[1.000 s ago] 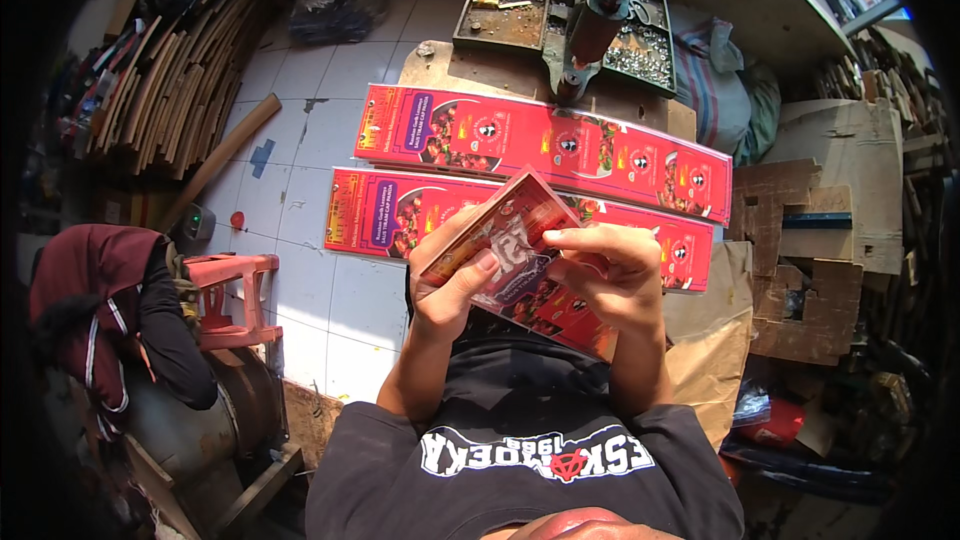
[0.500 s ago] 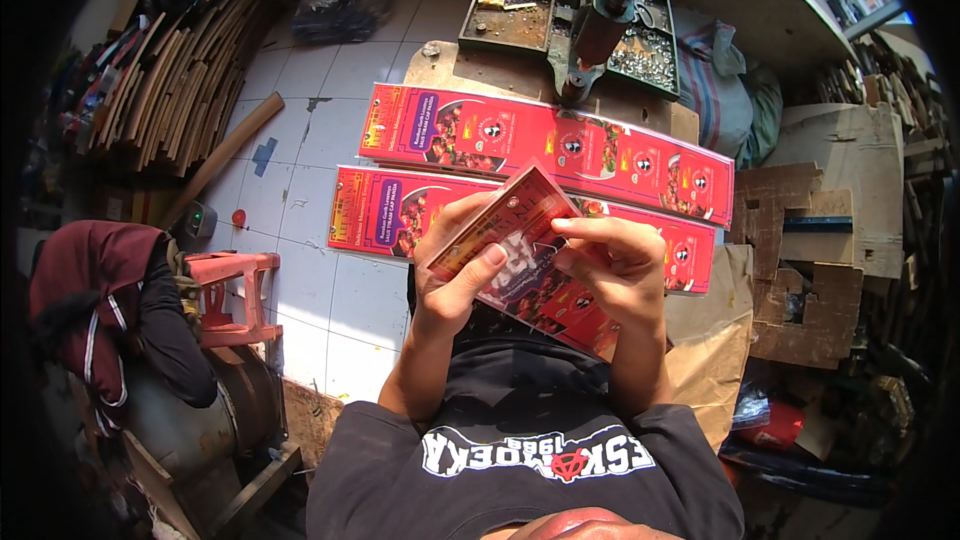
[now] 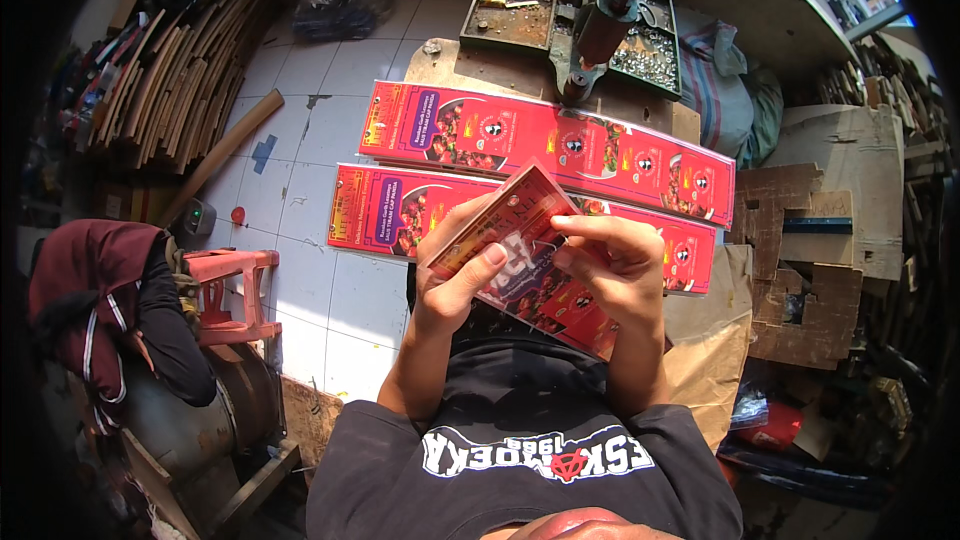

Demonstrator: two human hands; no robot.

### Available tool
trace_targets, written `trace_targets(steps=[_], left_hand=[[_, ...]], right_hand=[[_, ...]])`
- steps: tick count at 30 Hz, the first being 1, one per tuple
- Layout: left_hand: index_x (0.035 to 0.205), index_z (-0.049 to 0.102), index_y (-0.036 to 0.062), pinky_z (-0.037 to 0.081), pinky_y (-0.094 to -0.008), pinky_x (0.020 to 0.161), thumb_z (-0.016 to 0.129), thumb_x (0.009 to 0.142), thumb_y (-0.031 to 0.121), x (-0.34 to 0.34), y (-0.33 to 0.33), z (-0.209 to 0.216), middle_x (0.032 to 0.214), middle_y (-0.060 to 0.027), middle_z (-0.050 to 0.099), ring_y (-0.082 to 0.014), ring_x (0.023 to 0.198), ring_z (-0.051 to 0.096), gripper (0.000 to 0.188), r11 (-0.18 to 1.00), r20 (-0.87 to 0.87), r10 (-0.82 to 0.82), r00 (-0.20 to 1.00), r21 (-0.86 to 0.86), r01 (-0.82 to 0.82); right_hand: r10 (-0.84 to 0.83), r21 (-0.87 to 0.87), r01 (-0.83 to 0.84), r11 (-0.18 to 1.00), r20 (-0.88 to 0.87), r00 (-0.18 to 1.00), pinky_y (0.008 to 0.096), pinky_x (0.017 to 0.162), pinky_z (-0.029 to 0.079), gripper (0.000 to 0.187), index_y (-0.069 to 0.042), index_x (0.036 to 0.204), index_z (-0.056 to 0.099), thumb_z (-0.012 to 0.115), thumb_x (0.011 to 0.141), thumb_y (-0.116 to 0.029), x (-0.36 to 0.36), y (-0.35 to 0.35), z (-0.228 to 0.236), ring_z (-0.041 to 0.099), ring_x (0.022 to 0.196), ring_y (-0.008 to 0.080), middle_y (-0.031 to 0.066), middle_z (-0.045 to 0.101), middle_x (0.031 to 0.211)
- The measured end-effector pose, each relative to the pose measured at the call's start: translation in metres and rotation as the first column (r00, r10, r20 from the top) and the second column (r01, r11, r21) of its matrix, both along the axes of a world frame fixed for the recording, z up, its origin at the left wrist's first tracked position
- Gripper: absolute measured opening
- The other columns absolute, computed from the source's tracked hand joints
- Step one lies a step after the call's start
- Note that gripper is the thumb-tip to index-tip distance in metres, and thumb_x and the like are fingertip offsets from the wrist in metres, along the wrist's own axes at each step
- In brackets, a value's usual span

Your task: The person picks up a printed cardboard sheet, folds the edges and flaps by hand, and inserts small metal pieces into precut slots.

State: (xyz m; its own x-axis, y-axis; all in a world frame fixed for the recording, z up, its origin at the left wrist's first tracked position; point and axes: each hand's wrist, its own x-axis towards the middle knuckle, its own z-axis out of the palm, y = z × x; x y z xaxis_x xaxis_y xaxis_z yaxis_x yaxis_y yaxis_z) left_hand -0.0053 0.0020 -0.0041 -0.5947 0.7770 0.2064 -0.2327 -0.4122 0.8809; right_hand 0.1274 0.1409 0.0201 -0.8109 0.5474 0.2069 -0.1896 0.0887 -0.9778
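Jutting past the left edge of the worktop (image 3: 450,68), two long red printed panels lie one behind the other, the far panel (image 3: 545,145) and the near panel (image 3: 385,210). Next along, in front of them, I see the left hand (image 3: 450,275) clamped on one end of the held panel (image 3: 540,310), thumb across the printed face. That third panel is up off the worktop, slanting back toward the person's black shirt (image 3: 530,410). At its other side the right hand (image 3: 622,265) is curled, thumb and forefinger nearly meeting by the panel's upper edge.

To my eye the step in hand is close fingertip work at that edge. The next move calls for a firm left grip and a light right touch, so the panel neither bends nor slips.

As for what's hard to make out: the left fingers are hidden behind the panel, and pale glare washes out part of its print. I can't tell whether the right fingertips pinch the edge, a thin film or nothing. The panel's lower end is partly hidden by the right forearm, and the near panel's middle is hidden behind the hands.
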Motion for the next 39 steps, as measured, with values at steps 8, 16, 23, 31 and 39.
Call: trace_targets(steps=[8, 16, 23, 31, 39], left_hand=[[0.121, 0.052, -0.0086, 0.047, -0.0313, 0.092, 0.059, 0.093, 0.018, -0.008, 0.001, -0.011, 0.113, -0.0178, 0.063, -0.02, 0.103, 0.062, 0.039, 0.991, -0.02, 0.1, 0.995, 0.093, -0.097], [0.097, 0.059, -0.0038, 0.053, -0.0318, 0.076, 0.06, 0.094, 0.02, -0.018, -0.004, -0.011, 0.095, -0.0165, 0.064, -0.0197, 0.082, 0.065, 0.024, 0.989, -0.002, 0.133, 0.991, 0.065, -0.133], [0.096, 0.061, -0.0021, 0.047, -0.0231, 0.064, 0.059, 0.095, 0.018, -0.016, -0.004, -0.012, 0.083, -0.0114, 0.067, -0.0143, 0.074, 0.065, 0.02, 0.988, -0.047, 0.129, 0.991, -0.081, -0.132], [0.106, 0.06, -0.0057, 0.047, -0.0235, 0.069, 0.058, 0.095, 0.023, -0.03, -0.013, -0.017, 0.09, -0.0123, 0.068, -0.0109, 0.076, 0.061, 0.031, 0.999, -0.032, -0.023, 0.999, -0.035, 0.022], [0.107, 0.058, -0.0102, 0.054, -0.032, 0.079, 0.06, 0.093, 0.014, -0.036, -0.058, -0.035, 0.092, -0.0119, 0.066, -0.0151, 0.084, 0.063, 0.028, 0.97, 0.064, -0.097, 0.993, -0.216, 0.109]], right_hand=[[-0.105, -0.029, 0.104, 0.994, -0.043, 0.994, 0.0194, 0.067, 0.048, 0.036, 0.001, 0.109, 0.067, 0.068, 0.075, 0.014, 0.004, 0.008, -0.006, 0.061, 0.075, 0.007, 0.0059, 0.069, 0.086], [-0.22, -0.06, 0.219, 0.974, -0.005, 0.976, 0.0178, 0.065, 0.045, 0.034, 0.003, 0.109, 0.066, 0.069, 0.077, 0.013, 0.011, 0.018, -0.004, 0.059, 0.072, 0.0049, 0.0035, 0.066, 0.081], [-0.214, -0.072, 0.214, 0.974, 0.017, 0.977, 0.0178, 0.064, 0.045, 0.034, 0.002, 0.109, 0.066, 0.068, 0.077, 0.013, 0.012, 0.017, -0.006, 0.058, 0.072, 0.0048, 0.0034, 0.066, 0.081], [-0.183, -0.055, 0.184, 0.981, 0.02, 0.983, 0.02, 0.067, 0.049, 0.034, 0.002, 0.108, 0.067, 0.067, 0.076, 0.015, 0.007, 0.007, -0.007, 0.063, 0.076, 0.0075, 0.0062, 0.069, 0.086], [-0.225, 0.085, 0.222, 0.971, 0.036, 0.974, 0.0242, 0.072, 0.051, 0.035, -0.002, 0.106, 0.069, 0.07, 0.074, 0.012, 0.023, 0.004, -0.016, 0.064, 0.077, 0.0118, 0.0078, 0.07, 0.095]])
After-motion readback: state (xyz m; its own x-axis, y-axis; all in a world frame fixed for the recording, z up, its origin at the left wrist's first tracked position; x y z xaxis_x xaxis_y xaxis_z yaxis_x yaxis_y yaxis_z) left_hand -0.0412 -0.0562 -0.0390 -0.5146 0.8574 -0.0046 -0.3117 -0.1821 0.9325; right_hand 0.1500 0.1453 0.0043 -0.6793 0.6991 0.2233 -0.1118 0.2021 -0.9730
